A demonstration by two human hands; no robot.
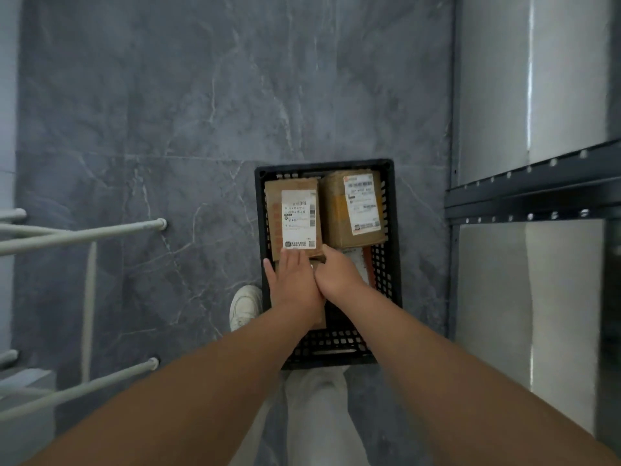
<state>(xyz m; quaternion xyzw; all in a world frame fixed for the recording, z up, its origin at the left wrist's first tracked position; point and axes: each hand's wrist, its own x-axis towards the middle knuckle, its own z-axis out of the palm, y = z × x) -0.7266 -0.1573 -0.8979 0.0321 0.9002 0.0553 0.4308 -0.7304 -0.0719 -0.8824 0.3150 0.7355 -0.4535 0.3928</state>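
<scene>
My left hand [295, 280] lies just below the frame's centre, fingers fairly straight and thumb spread out to the left, with the fingertips resting on the near edge of the labelled cardboard box [292, 216]. My right hand [336, 274] presses against it on the right, and its fingers curl round that box's near right corner. The box lies flat in the upper left part of the black crate [394, 230], white label up. Just beside it on the right lies a second box [353, 210], also labelled. Below that one I see part of a third parcel [362, 264], mostly hidden by my right hand. The crate stands on the grey marbled floor [168, 112]. A white shoe [245, 306] touches its lower left side. A dark metal rack [531, 196] fills the right edge and white tubes [84, 233] the left
</scene>
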